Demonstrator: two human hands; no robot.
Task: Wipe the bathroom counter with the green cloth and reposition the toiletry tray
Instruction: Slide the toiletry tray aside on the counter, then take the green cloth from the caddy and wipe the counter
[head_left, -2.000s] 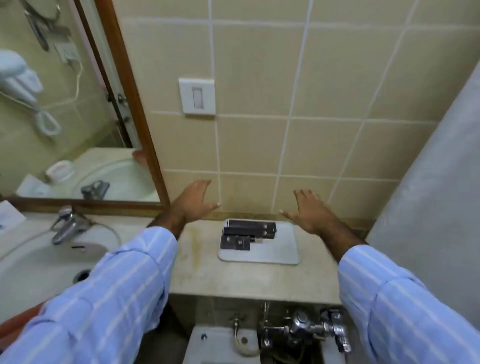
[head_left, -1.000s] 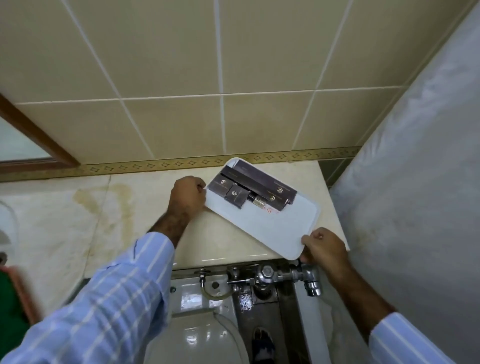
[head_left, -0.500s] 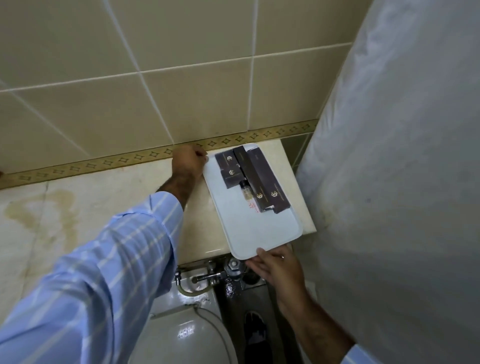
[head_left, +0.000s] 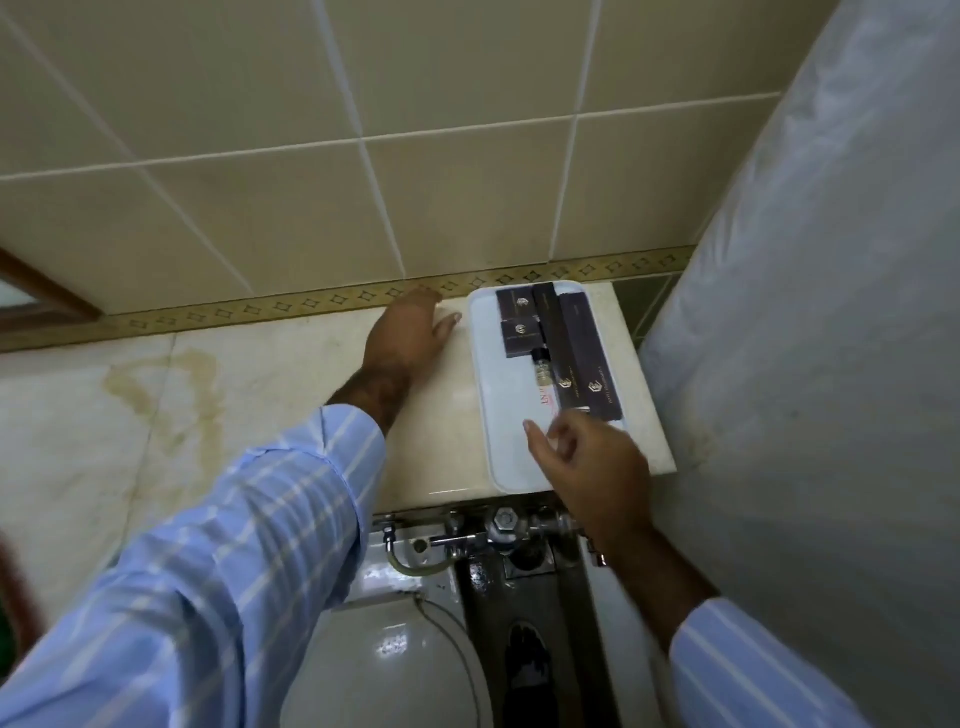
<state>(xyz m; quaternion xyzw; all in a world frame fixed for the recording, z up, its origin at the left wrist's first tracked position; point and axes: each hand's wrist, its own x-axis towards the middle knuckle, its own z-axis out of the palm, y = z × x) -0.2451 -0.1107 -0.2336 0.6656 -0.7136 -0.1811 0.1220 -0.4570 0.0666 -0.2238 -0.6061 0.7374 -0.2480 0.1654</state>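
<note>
The white toiletry tray (head_left: 506, 415) lies lengthwise at the right end of the beige marble counter (head_left: 249, 415), its far end near the wall. Several dark brown toiletry boxes (head_left: 574, 358) and a small clear bottle (head_left: 542, 370) rest on its far half. My left hand (head_left: 408, 332) lies flat on the counter just left of the tray, fingers spread, holding nothing. My right hand (head_left: 592, 467) hovers over the tray's near end, fingers loosely curled and apart, off the tray. The green cloth shows only as a blurred green sliver (head_left: 4, 644) at the left edge.
A pale shower curtain (head_left: 810, 364) hangs close to the counter's right end. Below the front edge are chrome flush plumbing (head_left: 498, 530) and a white toilet (head_left: 384, 660). A yellowish stain (head_left: 171, 384) marks the counter at left. A mirror frame corner (head_left: 47, 296) sits upper left.
Both hands turned the tray from sideways to lengthwise and slid it to the counter's right end. They have since let go; the left hand lies flat beside it, the right lifted.
</note>
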